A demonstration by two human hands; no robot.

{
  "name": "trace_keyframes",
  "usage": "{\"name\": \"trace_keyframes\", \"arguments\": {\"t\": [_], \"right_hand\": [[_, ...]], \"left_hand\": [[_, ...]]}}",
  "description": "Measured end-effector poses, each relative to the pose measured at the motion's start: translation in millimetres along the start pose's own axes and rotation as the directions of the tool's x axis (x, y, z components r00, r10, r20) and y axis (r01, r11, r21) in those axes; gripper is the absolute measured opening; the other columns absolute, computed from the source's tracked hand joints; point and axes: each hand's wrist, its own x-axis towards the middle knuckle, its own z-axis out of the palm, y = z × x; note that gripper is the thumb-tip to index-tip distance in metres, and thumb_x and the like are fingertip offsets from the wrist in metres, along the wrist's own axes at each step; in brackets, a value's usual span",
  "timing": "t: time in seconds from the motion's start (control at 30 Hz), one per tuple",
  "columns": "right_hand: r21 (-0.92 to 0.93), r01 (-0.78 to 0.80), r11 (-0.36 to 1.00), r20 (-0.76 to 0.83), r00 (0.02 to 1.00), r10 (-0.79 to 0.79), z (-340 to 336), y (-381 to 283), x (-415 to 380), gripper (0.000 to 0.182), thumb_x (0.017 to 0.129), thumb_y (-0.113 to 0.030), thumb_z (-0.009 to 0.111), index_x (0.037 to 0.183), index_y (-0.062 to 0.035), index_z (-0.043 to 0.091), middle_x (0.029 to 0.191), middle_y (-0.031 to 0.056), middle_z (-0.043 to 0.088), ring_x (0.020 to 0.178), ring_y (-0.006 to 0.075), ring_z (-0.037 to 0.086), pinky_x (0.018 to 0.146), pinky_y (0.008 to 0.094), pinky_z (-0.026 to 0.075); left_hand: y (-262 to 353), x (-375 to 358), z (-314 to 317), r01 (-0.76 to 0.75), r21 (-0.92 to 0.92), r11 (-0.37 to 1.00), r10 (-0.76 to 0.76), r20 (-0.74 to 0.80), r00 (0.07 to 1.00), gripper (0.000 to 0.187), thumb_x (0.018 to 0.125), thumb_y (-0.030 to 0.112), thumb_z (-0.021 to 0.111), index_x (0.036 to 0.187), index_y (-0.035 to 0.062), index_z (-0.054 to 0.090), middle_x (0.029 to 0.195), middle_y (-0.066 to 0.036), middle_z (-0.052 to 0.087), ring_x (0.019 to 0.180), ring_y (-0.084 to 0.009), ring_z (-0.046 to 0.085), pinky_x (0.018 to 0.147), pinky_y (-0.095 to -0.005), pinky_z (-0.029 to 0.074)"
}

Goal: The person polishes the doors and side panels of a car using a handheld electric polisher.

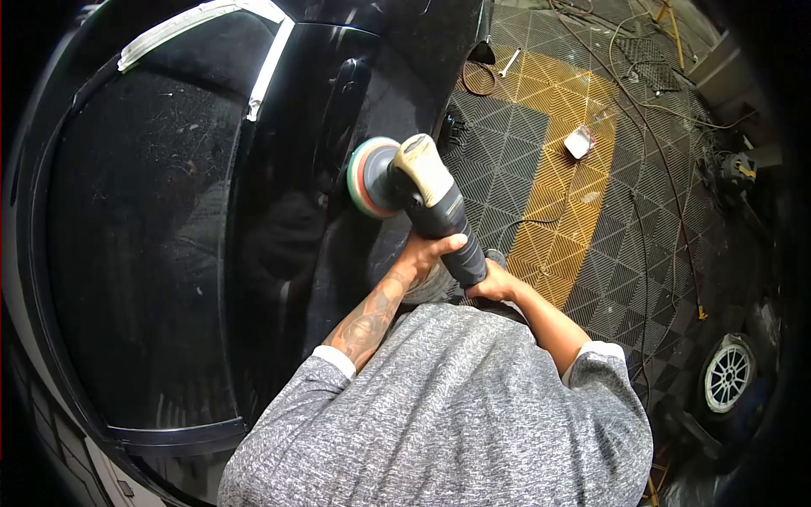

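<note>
The shirt (473, 406) is heather grey, a soft knit flecked in light and dark, with loose creases running down its back. Its left sleeve (300, 393), toward ten o'clock, ends in a plain white band (336, 360); the right sleeve (604, 384), toward two o'clock, has a matching white hem (603, 348). A shaded tattoo (365, 328) with a rounded motif covers the left forearm, reaching toward the left hand (427, 255).
</note>
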Motion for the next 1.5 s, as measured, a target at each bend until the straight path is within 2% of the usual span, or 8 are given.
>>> {"name": "trace_keyframes", "arguments": {"t": [0.1,0.33,0.43,0.7,0.97,1.17,1.3,1.5], "right_hand": [[0.056,0.012,0.998,0.004,1.0,-0.012,2,3,-3,0.047,0.063,-0.02,0.08,0.103,-0.0016,0.067,0.094,0.0071,0.071,0.085,0.0199,0.065,0.083,0.0375,0.054],[-0.079,-0.009,0.997,0.081,0.997,0.016,5,9,-5,0.055,0.065,-0.023,0.081,0.113,-0.0014,0.065,0.102,0.0112,0.072,0.094,0.0222,0.066,0.088,0.0395,0.053],[0.145,-0.003,0.989,0.087,0.996,-0.009,14,16,9,0.06,0.065,-0.013,0.083,0.12,-0.0038,0.061,0.104,0.0057,0.067,0.095,0.0197,0.063,0.088,0.038,0.053],[0.118,0.116,0.986,0.093,0.988,-0.127,34,22,11,0.046,0.067,-0.013,0.08,0.11,-0.0036,0.065,0.099,0.0045,0.068,0.092,0.0187,0.063,0.087,0.037,0.053],[0.166,0.09,0.982,0.045,0.994,-0.099,34,0,2,0.056,0.065,-0.014,0.082,0.117,-0.0033,0.064,0.102,0.0063,0.069,0.095,0.0203,0.064,0.09,0.0372,0.052],[0.061,0.046,0.997,0.043,0.998,-0.049,29,-2,-5,0.053,0.067,-0.014,0.081,0.116,-0.0026,0.064,0.102,0.0064,0.069,0.093,0.02,0.064,0.088,0.0363,0.053],[0.184,0.07,0.98,0.052,0.995,-0.081,32,9,1,0.049,0.068,-0.015,0.081,0.112,-0.0026,0.065,0.098,0.0051,0.069,0.09,0.0196,0.064,0.086,0.0361,0.053],[-0.007,0.037,0.999,-0.014,0.999,-0.037,16,7,-7,0.052,0.067,-0.022,0.084,0.112,-0.0019,0.066,0.1,0.0097,0.072,0.091,0.0205,0.066,0.087,0.0371,0.054]], "left_hand": [[3,8,-1,0.035,0.02,0.999,-0.036,0.034,0.999,0.057,0.073,0.025,0.092,0.119,0.0044,0.065,0.11,-0.006,0.068,0.103,-0.0184,0.065,0.098,-0.0368,0.052],[-14,-13,0,-0.025,0.013,1.0,0.025,-0.011,1.0,0.069,0.075,0.025,0.09,0.133,0.0053,0.057,0.123,-0.006,0.063,0.116,-0.0209,0.06,0.105,-0.0396,0.048],[-10,1,-9,0.089,0.05,0.995,-0.088,-0.011,0.996,0.058,0.073,0.024,0.091,0.121,0.004,0.065,0.115,-0.006,0.068,0.107,-0.0192,0.065,0.099,-0.0381,0.052],[-14,-24,-13,-0.003,0.102,0.995,0.01,-0.059,0.998,0.064,0.072,0.022,0.093,0.126,0.0048,0.063,0.119,-0.006,0.068,0.112,-0.0192,0.064,0.103,-0.0379,0.051],[-8,-18,-17,0.079,0.08,0.994,-0.076,-0.036,0.996,0.062,0.073,0.023,0.093,0.125,0.0046,0.064,0.117,-0.007,0.068,0.11,-0.0191,0.064,0.1,-0.0381,0.052],[-5,-19,-7,-0.022,0.038,0.999,0.023,-0.035,0.999,0.064,0.071,0.026,0.093,0.124,0.0046,0.063,0.115,-0.006,0.067,0.108,-0.0197,0.064,0.099,-0.0377,0.053],[-11,-9,-13,0.046,0.033,0.998,-0.046,0.01,0.999,0.066,0.072,0.025,0.092,0.126,0.0043,0.062,0.117,-0.006,0.066,0.111,-0.0204,0.063,0.102,-0.0386,0.05],[-11,-10,-5,-0.014,-0.028,1.0,0.014,0.001,1.0,0.07,0.072,0.026,0.092,0.129,0.0043,0.06,0.12,-0.007,0.066,0.112,-0.0209,0.063,0.103,-0.0396,0.05]]}}
